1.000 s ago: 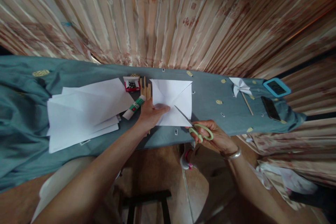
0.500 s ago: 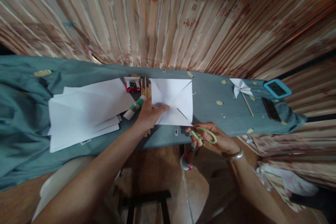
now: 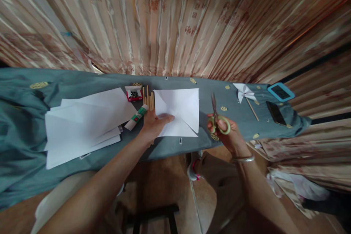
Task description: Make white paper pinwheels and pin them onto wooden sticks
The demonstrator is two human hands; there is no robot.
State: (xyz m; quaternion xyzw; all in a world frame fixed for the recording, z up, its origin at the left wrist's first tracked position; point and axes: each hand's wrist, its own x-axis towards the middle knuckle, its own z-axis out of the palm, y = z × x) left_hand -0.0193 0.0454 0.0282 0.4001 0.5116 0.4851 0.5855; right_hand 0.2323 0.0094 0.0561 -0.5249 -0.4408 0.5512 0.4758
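Note:
A square white sheet of paper (image 3: 181, 104) lies before me with a slit running inward from its lower right corner. My left hand (image 3: 153, 122) grips its left edge, the thumb stretched across the top; the other fingers are mostly hidden. To the right of the sheet, my right hand (image 3: 226, 131) holds scissors (image 3: 223, 124) by their pale green handles. The blades point up and away, off the paper. Several wooden sticks (image 3: 148, 98) lie beside my left hand, and a green and white glue stick (image 3: 138, 117) is just left of them.
A stack of white sheets (image 3: 85, 120) covers the table's left part. A small red box (image 3: 134, 93) of dark pins sits near the sticks. Farther right are a paper pinwheel (image 3: 244, 94) on a stick, a black phone (image 3: 275, 113) and a blue-framed device (image 3: 281, 91).
The scissors have come away from the paper's lower right corner, moving right and turning upward in my right hand. A slit at that corner now stands apart. My left hand stays on the sheet.

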